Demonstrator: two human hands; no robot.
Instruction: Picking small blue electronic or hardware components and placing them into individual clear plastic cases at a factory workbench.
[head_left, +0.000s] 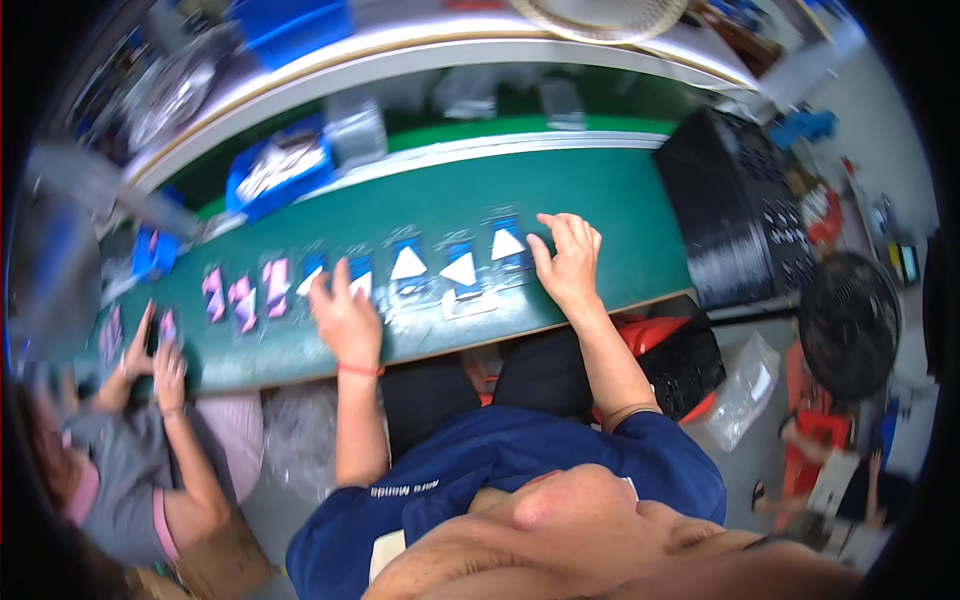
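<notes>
A row of small clear packets, blue with white triangular shapes, runs across the green worktop in front of me. My left hand [346,322] has its fingers spread over two of them and partly covers a blue-and-white packet [359,275]; whether it touches them I cannot tell. My right hand [570,262] is beside the rightmost packet [508,241], its thumb and fingers apart with nothing visible between them. Between my hands lie another packet [408,262] and one more [459,267], with a white piece [470,304] below it.
Several pink packets [243,299] continue the row leftward, where a co-worker's hands [158,362] hold a dark object. Blue bins, including one with white pieces [280,170], stand at the back left. A black crate [735,210] borders the right end; a black fan [850,325] stands beyond.
</notes>
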